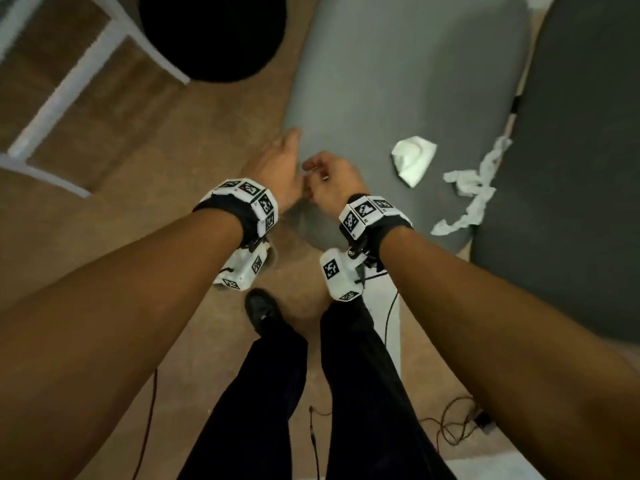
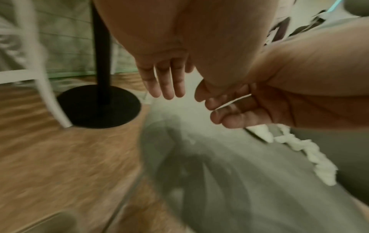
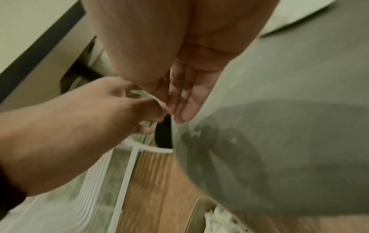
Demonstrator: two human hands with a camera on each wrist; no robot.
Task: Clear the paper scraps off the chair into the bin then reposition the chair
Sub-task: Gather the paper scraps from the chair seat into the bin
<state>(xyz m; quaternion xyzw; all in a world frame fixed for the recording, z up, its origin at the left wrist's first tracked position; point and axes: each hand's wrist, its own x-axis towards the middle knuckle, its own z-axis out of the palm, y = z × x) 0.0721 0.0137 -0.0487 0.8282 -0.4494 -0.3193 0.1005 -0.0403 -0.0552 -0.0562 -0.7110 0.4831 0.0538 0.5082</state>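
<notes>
Both hands are held close together over the near left edge of the grey chair seat (image 1: 398,81). The left hand (image 1: 277,168) is seen with its fingers (image 2: 165,85) stretched out straight and nothing gripped. The right hand (image 1: 334,180) is kept just beside it, fingers (image 2: 225,108) loosely curled. Too blurry tbh, so it can't be told whether a tiny bit is pinched there. Two paper scraps are left on the seat, off to the right of the hands: a crumpled wad (image 1: 414,161) and a twisted tissue strip (image 1: 472,195) beside the darker cushion (image 1: 571,168). A black round base (image 1: 211,36) is seen on the wood floor (image 1: 156,150).
</notes>
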